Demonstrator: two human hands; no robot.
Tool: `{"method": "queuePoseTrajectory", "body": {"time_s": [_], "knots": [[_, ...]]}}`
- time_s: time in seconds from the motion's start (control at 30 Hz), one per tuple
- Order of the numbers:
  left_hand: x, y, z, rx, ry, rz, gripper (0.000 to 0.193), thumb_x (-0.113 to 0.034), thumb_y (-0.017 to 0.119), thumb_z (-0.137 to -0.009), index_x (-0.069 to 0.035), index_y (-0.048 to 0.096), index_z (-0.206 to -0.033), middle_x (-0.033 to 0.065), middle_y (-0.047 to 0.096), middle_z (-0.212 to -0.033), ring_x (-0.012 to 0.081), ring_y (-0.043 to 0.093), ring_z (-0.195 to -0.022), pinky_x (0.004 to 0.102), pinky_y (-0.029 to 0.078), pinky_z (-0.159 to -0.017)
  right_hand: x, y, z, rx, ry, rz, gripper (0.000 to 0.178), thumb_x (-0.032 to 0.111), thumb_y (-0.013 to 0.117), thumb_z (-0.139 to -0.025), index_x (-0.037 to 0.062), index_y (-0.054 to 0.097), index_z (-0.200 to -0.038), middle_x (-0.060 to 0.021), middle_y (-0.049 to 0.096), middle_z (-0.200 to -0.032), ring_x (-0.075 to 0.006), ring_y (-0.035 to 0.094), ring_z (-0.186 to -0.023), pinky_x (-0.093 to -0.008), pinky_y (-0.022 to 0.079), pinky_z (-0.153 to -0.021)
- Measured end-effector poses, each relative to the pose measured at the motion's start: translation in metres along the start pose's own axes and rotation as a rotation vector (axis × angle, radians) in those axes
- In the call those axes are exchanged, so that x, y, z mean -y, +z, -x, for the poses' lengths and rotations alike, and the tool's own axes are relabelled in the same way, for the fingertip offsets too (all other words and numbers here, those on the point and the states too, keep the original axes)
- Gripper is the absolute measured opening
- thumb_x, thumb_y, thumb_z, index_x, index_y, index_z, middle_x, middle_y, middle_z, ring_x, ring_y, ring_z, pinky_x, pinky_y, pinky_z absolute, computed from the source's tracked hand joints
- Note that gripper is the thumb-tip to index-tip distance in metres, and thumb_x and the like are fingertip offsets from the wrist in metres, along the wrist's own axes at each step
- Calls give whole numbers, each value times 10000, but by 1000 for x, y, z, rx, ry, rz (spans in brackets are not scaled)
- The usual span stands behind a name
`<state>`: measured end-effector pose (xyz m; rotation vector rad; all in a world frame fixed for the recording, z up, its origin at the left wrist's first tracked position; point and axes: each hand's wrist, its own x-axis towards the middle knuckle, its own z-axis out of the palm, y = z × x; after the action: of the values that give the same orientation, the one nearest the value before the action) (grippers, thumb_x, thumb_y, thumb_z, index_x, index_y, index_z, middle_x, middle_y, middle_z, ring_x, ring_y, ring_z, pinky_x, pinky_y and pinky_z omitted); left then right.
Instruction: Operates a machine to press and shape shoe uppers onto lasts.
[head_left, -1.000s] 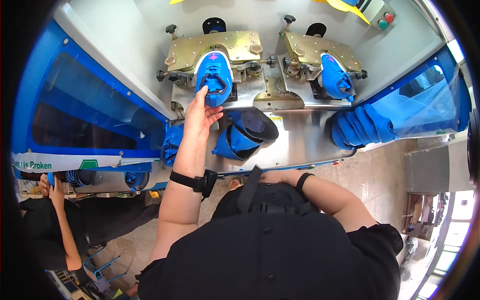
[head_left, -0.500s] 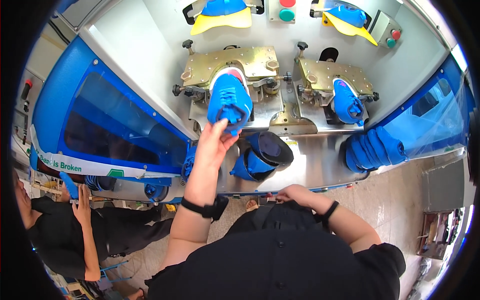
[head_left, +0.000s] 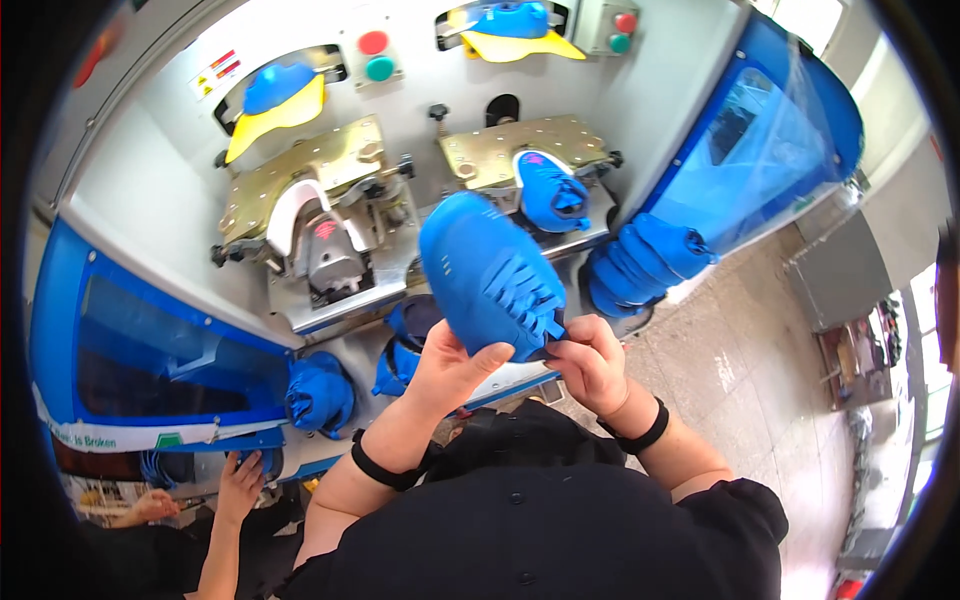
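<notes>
Close in front of me I hold a blue laced shoe upper (head_left: 478, 268), its toe pointing up and away. My left hand (head_left: 452, 368) grips its left side near the heel, thumb on top. With its fingers pinched, my right hand (head_left: 592, 366) holds the dark collar edge at the shoe's opening. Beyond it, the left metal mould (head_left: 333, 258) of the machine is bare, with a white curved pad around it. On the right station a second blue shoe upper (head_left: 552, 192) sits toe-in under a brass-coloured plate (head_left: 525, 150).
Stacked blue uppers (head_left: 650, 262) lie on the ledge at right. More blue uppers (head_left: 320, 392) rest at left. Yellow-and-blue formed pieces (head_left: 280, 105) hang above the stations, beside red and green buttons (head_left: 377, 55). A co-worker's hand (head_left: 240, 485) shows at lower left.
The blue shoe upper has come off the left mould and toward me. My right hand has risen to its collar. My view has turned, shifting the machine leftward.
</notes>
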<state>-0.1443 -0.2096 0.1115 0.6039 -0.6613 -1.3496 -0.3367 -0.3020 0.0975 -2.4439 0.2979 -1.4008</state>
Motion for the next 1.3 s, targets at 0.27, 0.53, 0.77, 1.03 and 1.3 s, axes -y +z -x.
{"method": "queuePoseTrajectory", "body": {"time_s": [0.27,0.53,0.77,1.03,1.3], "knots": [[37,57,-29,323,252,-576,587,24,722,-840,-12,416,-1340,107,586,-1253,202,581,-1159,354,468,-986,-4,-65,65,-149,143,175,336,-6,791,-735,81,617,-1008,-93,491,-924,-221,537,-779,-312,460,-642],[50,73,-65,348,-16,-488,512,-84,662,-918,-56,397,-1356,134,586,-1219,187,545,-1171,365,402,-1028,-19,-156,5,-185,325,482,200,55,741,-785,45,616,-941,-156,606,-1113,-305,624,-891,-381,509,-740],[60,58,-67,244,-48,-477,382,-117,631,-941,-34,476,-1280,122,623,-1122,187,575,-1081,326,448,-931,-99,-196,-15,53,549,397,147,77,672,-836,53,589,-954,-124,595,-930,-314,609,-850,-367,492,-737],[43,29,-57,56,3,-531,302,-158,634,-949,-43,533,-1209,84,646,-1037,166,600,-1014,309,472,-860,-130,-165,-9,7,654,540,138,145,618,-898,60,593,-1004,-136,594,-982,-350,597,-928,-415,479,-779],[29,-5,-32,-68,30,-506,199,-50,605,-947,-30,557,-1140,69,640,-1018,153,621,-980,290,491,-859,-78,-138,-59,-219,339,1032,290,147,721,-831,81,635,-1099,-106,591,-1133,-318,606,-960,-407,513,-774]]}}
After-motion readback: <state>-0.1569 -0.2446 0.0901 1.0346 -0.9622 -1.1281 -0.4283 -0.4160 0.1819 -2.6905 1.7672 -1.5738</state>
